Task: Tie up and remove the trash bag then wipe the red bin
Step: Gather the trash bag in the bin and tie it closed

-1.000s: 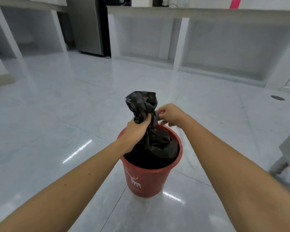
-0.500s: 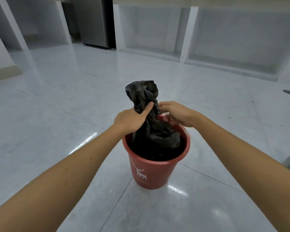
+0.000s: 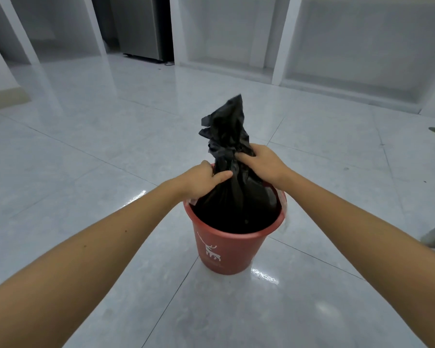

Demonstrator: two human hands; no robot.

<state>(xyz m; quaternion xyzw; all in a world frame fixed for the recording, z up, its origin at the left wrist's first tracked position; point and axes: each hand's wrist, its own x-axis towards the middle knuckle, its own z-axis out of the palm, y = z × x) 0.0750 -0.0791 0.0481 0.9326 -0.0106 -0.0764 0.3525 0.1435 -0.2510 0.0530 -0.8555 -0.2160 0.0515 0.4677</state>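
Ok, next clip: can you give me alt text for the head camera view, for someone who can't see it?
Two bare hands gather the neck of a black trash bag that sits in a red bin on a glossy tiled floor. The right hand grips the twisted neck, and the left hand holds the bag lower down. White built-in shelving lines the far wall.

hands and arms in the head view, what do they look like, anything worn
Two bare forearms reach in from the bottom corners. The left hand and right hand wear no gloves, rings, watch or bracelets, and no sleeve shows anywhere up to the frame edge.
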